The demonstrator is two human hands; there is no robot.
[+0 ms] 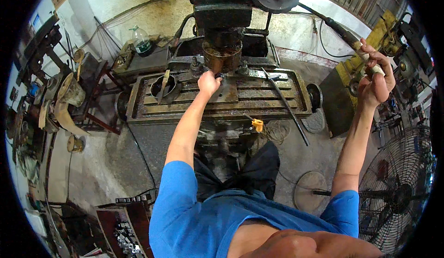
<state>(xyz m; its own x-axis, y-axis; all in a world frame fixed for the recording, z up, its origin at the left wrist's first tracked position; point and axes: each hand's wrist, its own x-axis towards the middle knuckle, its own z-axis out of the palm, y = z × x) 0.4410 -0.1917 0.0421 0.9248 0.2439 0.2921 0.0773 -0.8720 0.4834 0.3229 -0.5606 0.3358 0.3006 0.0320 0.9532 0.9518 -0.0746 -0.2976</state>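
Observation:
My left hand [209, 83] is closed just under the machine's rusty spindle head [222, 54], low over the slotted metal table [185, 111]. A small dark piece shows by its fingertips, but what they hold is mostly hidden. Up at the right, my right hand [378, 80] curls round the pale, wrapped end of a long dark lever [340, 30] that slants down from the machine's upper right. Chips and oily dirt cover the table. A dark container with a flat brush or stick [164, 83] stands on its left part.
A long metal bar [287, 106] leans over the table's front right edge. A yellow-handled tool [257, 125] lies at the front edge. A large fan [402, 191] stands close by my right arm. On the left bench is a plastic bottle [141, 41]; a bucket [71, 90] stands farther left.

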